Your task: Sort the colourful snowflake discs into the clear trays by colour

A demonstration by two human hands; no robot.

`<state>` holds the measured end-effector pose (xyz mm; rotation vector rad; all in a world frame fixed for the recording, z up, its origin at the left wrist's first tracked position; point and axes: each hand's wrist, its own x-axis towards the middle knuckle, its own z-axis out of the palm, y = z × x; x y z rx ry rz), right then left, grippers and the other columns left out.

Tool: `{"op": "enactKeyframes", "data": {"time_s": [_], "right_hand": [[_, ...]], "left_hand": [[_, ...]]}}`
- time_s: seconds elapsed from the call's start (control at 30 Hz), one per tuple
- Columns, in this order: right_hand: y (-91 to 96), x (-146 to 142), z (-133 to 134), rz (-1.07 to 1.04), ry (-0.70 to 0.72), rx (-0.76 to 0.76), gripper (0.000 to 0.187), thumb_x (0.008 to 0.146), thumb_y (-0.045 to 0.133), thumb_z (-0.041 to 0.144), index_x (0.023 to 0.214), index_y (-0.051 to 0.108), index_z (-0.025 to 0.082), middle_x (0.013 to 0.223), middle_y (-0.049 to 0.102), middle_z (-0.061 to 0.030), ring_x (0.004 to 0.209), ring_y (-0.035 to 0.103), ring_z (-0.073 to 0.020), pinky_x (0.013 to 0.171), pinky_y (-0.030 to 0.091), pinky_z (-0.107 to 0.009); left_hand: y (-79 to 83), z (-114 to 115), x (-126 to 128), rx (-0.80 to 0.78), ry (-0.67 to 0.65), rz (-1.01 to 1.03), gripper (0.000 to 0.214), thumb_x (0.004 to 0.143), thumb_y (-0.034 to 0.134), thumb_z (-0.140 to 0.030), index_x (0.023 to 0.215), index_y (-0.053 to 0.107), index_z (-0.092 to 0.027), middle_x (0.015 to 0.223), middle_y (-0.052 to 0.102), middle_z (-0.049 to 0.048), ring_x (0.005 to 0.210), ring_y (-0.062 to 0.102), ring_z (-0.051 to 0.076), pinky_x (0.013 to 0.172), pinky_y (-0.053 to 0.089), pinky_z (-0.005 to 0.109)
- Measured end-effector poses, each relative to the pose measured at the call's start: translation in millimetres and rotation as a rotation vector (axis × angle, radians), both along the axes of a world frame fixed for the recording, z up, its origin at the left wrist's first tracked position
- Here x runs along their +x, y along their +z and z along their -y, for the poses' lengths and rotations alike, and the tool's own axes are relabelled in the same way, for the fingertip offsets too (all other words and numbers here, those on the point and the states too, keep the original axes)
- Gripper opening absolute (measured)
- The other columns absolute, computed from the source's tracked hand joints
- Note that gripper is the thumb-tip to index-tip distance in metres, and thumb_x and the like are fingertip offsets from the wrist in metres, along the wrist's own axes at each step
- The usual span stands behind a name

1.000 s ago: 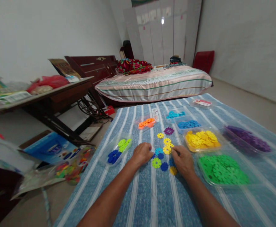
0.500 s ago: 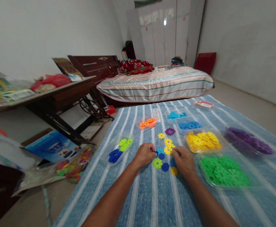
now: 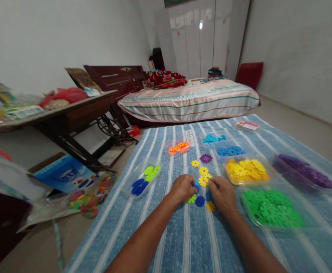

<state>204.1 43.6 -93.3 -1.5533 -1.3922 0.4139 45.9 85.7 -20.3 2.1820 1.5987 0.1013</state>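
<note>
Head view: we looked down at our two bare hands on a blue striped blanket [image 3: 183,242] spread on the floor. Our left hand [image 3: 183,187] lay curled, knuckles up, over loose flower-shaped discs [image 3: 200,201] in lime, blue and yellow. Our right hand [image 3: 223,193] rested just right of them, bent toward a small yellow cluster [image 3: 204,179]. The fingers of both hands were tucked under, so we could not tell whether they gripped a disc or only touched one. The discs lay between the hands, probably kept close for easy reach. To the right sat a green tray [image 3: 279,227], a yellow tray [image 3: 226,171] and a purple tray [image 3: 276,167], apparently so each colour stayed apart. A bed [image 3: 188,100] stood far behind.
</note>
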Motion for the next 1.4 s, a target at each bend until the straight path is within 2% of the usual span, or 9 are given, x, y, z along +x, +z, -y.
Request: {"op": "enactKeyframes", "data": {"time_s": [0.27,0.37,0.5,0.63,0.83,1.0,1.13,1.27,1.4], "right_hand": [[-2.7,2.5,4.5,-0.046,0.017,-0.028,0.032,0.079,0.047,0.043,0.078,0.068,0.019,0.082,0.068,-0.0069,0.08,0.061,-0.0233,0.076,0.044,-0.035],[-4.4,4.3,5.3,-0.06,0.025,-0.042,0.034,0.078,0.047,0.046,0.08,0.068,0.019,0.083,0.069,-0.007,0.082,0.061,-0.0245,0.078,0.045,-0.036],[-4.6,5.7,5.9,-0.064,0.036,-0.053,0.035,0.077,0.048,0.047,0.08,0.069,0.019,0.083,0.069,-0.0072,0.081,0.062,-0.0247,0.077,0.045,-0.037],[-4.5,5.6,6.1,-0.051,0.023,-0.063,0.036,0.076,0.047,0.047,0.08,0.069,0.019,0.084,0.069,-0.0074,0.081,0.062,-0.0246,0.078,0.046,-0.037],[-3.8,5.2,6.4,-0.05,0.024,-0.067,0.037,0.076,0.046,0.048,0.079,0.069,0.019,0.084,0.07,-0.0076,0.082,0.062,-0.0249,0.079,0.046,-0.037],[-2.1,3.9,5.8,-0.057,0.023,-0.069,0.036,0.077,0.046,0.047,0.079,0.069,0.019,0.084,0.069,-0.0074,0.083,0.061,-0.0247,0.078,0.045,-0.036],[-1.1,2.7,4.8,-0.051,0.025,-0.059,0.036,0.079,0.046,0.044,0.078,0.069,0.018,0.082,0.068,-0.0074,0.081,0.061,-0.0234,0.076,0.044,-0.034],[-0.8,2.8,3.4,-0.043,0.018,-0.032,0.036,0.079,0.046,0.043,0.078,0.07,0.017,0.08,0.067,-0.0075,0.08,0.06,-0.0234,0.076,0.044,-0.034],[-0.5,3.5,2.1,-0.052,0.014,-0.023,0.036,0.08,0.045,0.043,0.08,0.07,0.016,0.081,0.068,-0.0081,0.081,0.06,-0.0234,0.077,0.044,-0.035]], "left_hand": [[-2.5,12.4,-2.1,-0.008,0.046,0.136,0.003,0.067,0.066,-0.019,0.069,0.067,-0.018,0.063,0.063,-0.0021,0.063,0.057,0.014,0.057,0.036,0.023],[12.6,11.7,-17.4,0.015,0.078,0.219,0.003,0.067,0.064,-0.019,0.068,0.066,-0.018,0.06,0.06,-0.0034,0.061,0.055,0.012,0.058,0.037,0.022],[48.4,3.1,-64.7,0.119,0.191,0.259,0.007,0.068,0.063,-0.02,0.073,0.066,-0.017,0.059,0.059,-0.0041,0.059,0.055,0.011,0.058,0.038,0.022],[72.8,-5.8,-120.6,0.156,0.311,0.024,0.008,0.068,0.063,-0.019,0.074,0.066,-0.016,0.059,0.059,-0.0033,0.06,0.055,0.012,0.055,0.036,0.021],[68.4,-10.5,-160.6,0.05,0.361,-0.338,0.013,0.069,0.06,-0.013,0.077,0.069,-0.017,0.074,0.068,-0.0003,0.073,0.061,0.014,0.061,0.039,0.021],[70.7,-10.8,-162.9,0.046,0.428,-0.47,0.019,0.067,0.06,-0.011,0.082,0.07,-0.016,0.091,0.071,0.0097,0.088,0.065,0.026,0.07,0.044,0.029],[80.6,-4.5,-152.6,0.129,0.435,-0.558,0.025,0.079,0.051,-0.02,0.097,0.067,-0.015,0.103,0.069,0.0155,0.096,0.064,0.031,0.073,0.044,0.034],[78.0,9.3,-121.4,0.176,0.197,-0.398,0.022,0.085,0.047,-0.027,0.093,0.066,-0.019,0.091,0.071,0.0069,0.087,0.064,0.021,0.07,0.042,0.027],[58.2,27.5,-73.2,0.1,-0.077,-0.197,0.017,0.083,0.048,-0.023,0.081,0.065,-0.02,0.081,0.069,0.0027,0.078,0.063,0.017,0.068,0.04,0.025]]}}
